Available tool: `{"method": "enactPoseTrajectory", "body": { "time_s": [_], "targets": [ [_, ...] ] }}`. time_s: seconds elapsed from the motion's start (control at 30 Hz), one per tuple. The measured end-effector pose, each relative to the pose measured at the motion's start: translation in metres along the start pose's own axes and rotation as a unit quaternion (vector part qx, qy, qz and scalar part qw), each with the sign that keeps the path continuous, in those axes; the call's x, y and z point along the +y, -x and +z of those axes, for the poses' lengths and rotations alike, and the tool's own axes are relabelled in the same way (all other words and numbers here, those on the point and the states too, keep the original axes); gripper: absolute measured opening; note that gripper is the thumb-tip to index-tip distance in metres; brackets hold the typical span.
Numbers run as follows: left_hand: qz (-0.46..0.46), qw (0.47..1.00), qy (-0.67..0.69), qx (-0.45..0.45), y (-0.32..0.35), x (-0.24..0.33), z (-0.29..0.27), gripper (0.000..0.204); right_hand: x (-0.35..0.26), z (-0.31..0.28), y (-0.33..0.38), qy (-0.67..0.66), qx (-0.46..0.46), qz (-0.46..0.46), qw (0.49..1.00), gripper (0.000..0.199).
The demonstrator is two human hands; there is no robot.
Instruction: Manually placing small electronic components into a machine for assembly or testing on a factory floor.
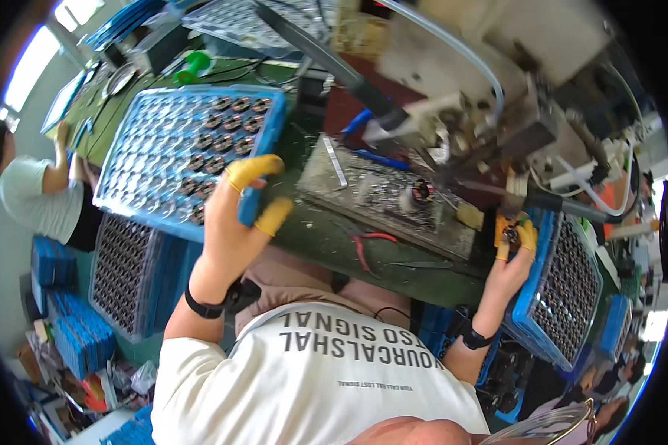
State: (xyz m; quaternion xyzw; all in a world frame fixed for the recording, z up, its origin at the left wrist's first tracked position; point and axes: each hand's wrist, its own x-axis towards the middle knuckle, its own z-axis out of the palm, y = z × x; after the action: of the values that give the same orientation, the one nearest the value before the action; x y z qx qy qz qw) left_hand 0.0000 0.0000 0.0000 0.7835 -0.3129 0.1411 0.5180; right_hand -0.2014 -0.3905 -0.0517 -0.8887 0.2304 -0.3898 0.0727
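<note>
My left hand (234, 215), with yellow finger cots on it, is at the right edge of a blue-framed clear tray (145, 156). Its thumb and forefinger are spread, and nothing shows between them. Small round dark parts with coppery rims (237, 122) fill the tray's right-hand pockets. On the other side, my right hand (506, 273), also in yellow finger cots, pinches a small round wound part (511, 236) beside another blue tray. A similar dark round part (421, 191) sits on the machine's metal base plate (334, 185), among silvery scraps.
A bench machine (482, 133) with hoses and a dark arm stands over the plate. Red-handled pliers (364, 245) and tweezers (423, 265) lie on the green bench. Full trays (560, 289) stand at the right, more (126, 274) at the left. Another person (44, 185) works at far left.
</note>
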Motion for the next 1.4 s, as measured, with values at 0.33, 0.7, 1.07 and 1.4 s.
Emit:
{"method": "enactPoseTrajectory", "body": {
  "time_s": [0.33,0.7,1.07,1.4],
  "targets": [
    [-0.073,0.871,-0.429,0.229,0.029,-0.115,-0.182,0.028,-0.151,-0.018,0.003,-0.271,-0.294,-0.052,0.915,0.043],
    [-0.134,0.858,-0.429,0.250,0.067,-0.176,-0.237,0.045,-0.392,0.100,0.001,-0.355,-0.245,-0.322,0.843,0.034],
    [-0.193,0.889,-0.321,0.263,0.086,-0.216,-0.276,0.047,-0.394,0.101,0.006,-0.282,-0.233,-0.301,0.881,0.048],
    [-0.245,0.955,-0.054,0.158,0.038,-0.252,-0.303,0.038,-0.333,0.161,0.028,-0.552,-0.251,0.000,0.795,0.065]
  ]
}}
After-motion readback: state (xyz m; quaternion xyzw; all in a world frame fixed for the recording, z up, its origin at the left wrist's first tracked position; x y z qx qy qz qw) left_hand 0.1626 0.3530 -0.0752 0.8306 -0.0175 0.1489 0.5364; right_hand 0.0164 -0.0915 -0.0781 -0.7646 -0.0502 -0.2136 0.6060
